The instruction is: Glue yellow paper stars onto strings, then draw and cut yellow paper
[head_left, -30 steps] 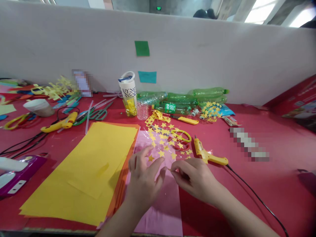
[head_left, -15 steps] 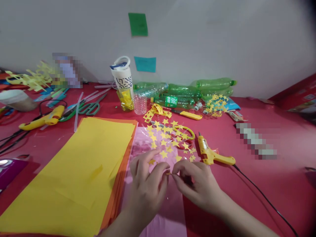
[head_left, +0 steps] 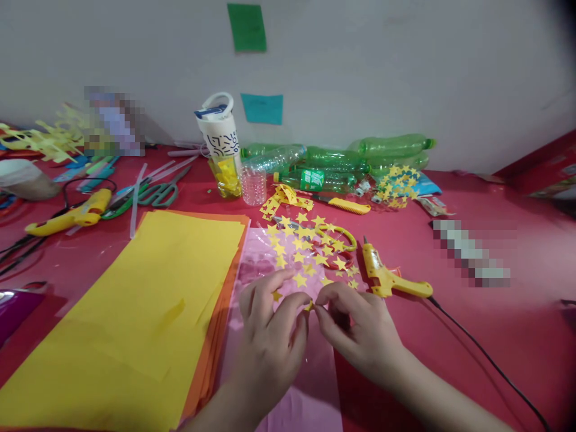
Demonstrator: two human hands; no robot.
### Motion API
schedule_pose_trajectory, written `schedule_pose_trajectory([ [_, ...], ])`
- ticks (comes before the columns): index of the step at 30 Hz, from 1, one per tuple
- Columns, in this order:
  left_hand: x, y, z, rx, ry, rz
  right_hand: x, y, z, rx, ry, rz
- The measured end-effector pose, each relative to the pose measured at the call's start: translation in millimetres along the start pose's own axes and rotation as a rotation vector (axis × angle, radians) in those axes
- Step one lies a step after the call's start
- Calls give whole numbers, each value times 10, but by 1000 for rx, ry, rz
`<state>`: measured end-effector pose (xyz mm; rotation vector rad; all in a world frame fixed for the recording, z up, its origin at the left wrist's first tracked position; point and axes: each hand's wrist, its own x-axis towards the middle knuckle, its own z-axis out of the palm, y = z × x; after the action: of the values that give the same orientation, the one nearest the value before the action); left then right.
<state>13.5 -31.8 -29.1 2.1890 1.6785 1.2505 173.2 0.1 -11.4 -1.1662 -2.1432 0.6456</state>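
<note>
Both hands up close together over a pink sheet (head_left: 310,399), fingertips nearly meeting. Right hand (head_left: 362,333): thumb and forefinger pinch one end of a small yellow piece (head_left: 309,305); remaining fingers curled in. Left hand (head_left: 270,336): thumb and forefinger close on the other end, the other fingers bent and loosely parted. The piece sits in the narrow gap between the two hands, above the sheet; too small from where I stand to make out its shape.

Just beyond the fingers, a scatter of yellow stars (head_left: 300,279), some lying over scissors with yellow and red handles (head_left: 350,237). To the right of them, a yellow glue gun (head_left: 382,277) on its side, nozzle pointing away from the person, black cord (head_left: 486,354) trailing toward the near edge. Left of the pink sheet, yellow paper (head_left: 121,318) on top of orange sheets (head_left: 215,336). Farther back, green bottles (head_left: 333,180) lie along the wall (head_left: 342,66)
</note>
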Motion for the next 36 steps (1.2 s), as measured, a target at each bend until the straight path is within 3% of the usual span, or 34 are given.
schedule_pose_trajectory([
  [8, -8, -10, 4, -11, -7, -25, -17, 5, -3, -64, 33, -58],
  [14, -5, -44, 13, -49, -1, -43, -92, 28, -54, -259, 38, -378],
  [17, -2, -44, 6, -60, -5, -51, -95, 53, -50, -304, 20, -442],
  [29, -3, -73, 18, -40, 16, -38, -70, 59, -24, -303, 53, -457],
  [36, 15, -79, 17, 43, 75, -16, -61, 120, -253, -173, 257, -431],
])
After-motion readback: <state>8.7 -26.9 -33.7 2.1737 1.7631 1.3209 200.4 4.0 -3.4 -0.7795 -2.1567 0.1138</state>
